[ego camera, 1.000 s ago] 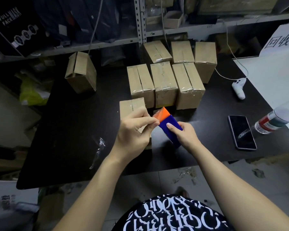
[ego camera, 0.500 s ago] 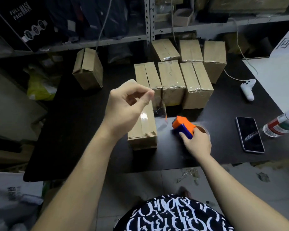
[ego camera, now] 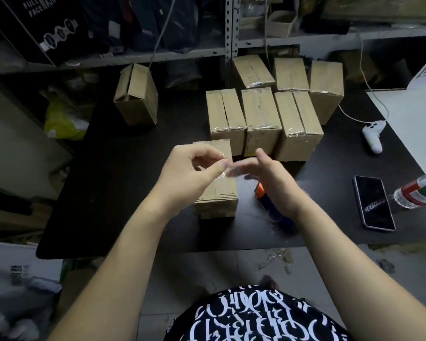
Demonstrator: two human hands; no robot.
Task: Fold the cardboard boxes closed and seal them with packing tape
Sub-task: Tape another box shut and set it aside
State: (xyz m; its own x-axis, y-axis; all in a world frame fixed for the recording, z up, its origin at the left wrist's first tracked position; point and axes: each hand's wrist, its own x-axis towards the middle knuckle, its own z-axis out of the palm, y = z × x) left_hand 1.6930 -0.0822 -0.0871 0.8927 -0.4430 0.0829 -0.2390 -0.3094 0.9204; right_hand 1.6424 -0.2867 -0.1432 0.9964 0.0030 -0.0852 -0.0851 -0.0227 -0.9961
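Left hand (ego camera: 190,173) pinches glossy clear tape (ego camera: 222,175) above a cardboard box (ego camera: 225,193); right hand (ego camera: 273,183) blurred, fingers apart.

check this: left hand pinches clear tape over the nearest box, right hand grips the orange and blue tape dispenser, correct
Wrong on the right hand: in the head view its fingers are straight and hold nothing, and the orange and blue tape dispenser lies on the table beneath it. The left hand does pinch clear tape over the nearest box.
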